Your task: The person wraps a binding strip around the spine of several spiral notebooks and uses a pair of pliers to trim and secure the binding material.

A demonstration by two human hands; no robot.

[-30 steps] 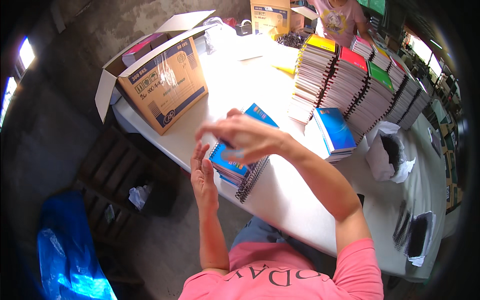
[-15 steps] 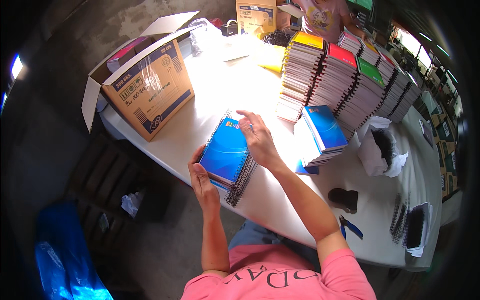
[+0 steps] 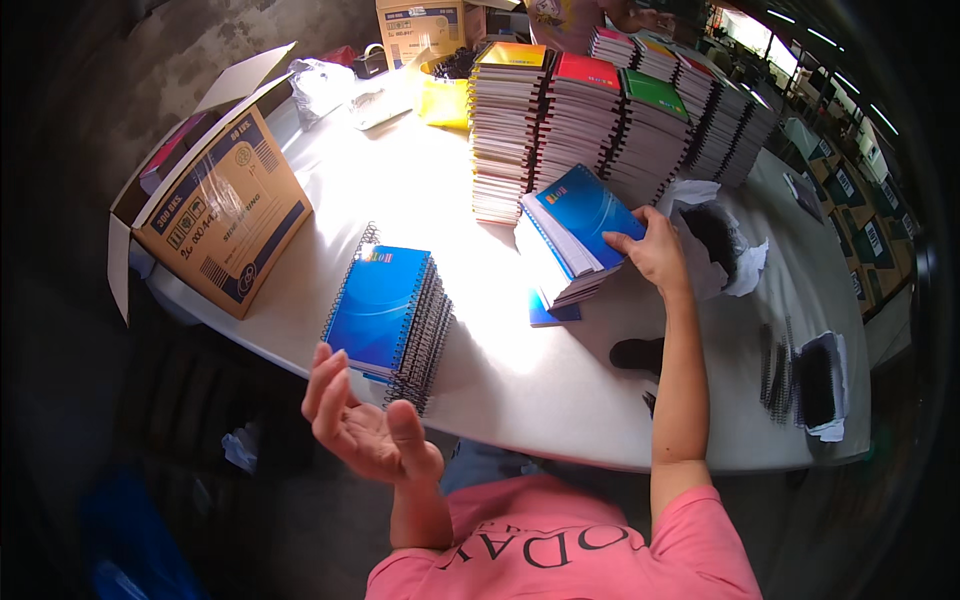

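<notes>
A small stack of blue-covered spiral notebooks (image 3: 385, 310) lies near the front left edge of the white table (image 3: 500, 360). My left hand (image 3: 365, 430) hovers open, palm up, just in front of that stack and touches nothing. To the right, my right hand (image 3: 655, 250) grips the right edge of a second pile of blue-covered, unbound notebooks (image 3: 578, 232) and tilts it up. One loose blue cover (image 3: 552, 312) lies flat under that pile.
Tall stacks of bound notebooks (image 3: 620, 120) with orange, red and green covers line the back of the table. An open cardboard box (image 3: 215, 215) stands at the left edge. A white plastic bag (image 3: 715, 240) and black spiral bindings (image 3: 800, 375) lie on the right. Another person stands at the far end.
My left hand has let go of the spiral stack and pulled back toward me, palm up. My right hand has moved from that stack over to the unbound pile on the right.
</notes>
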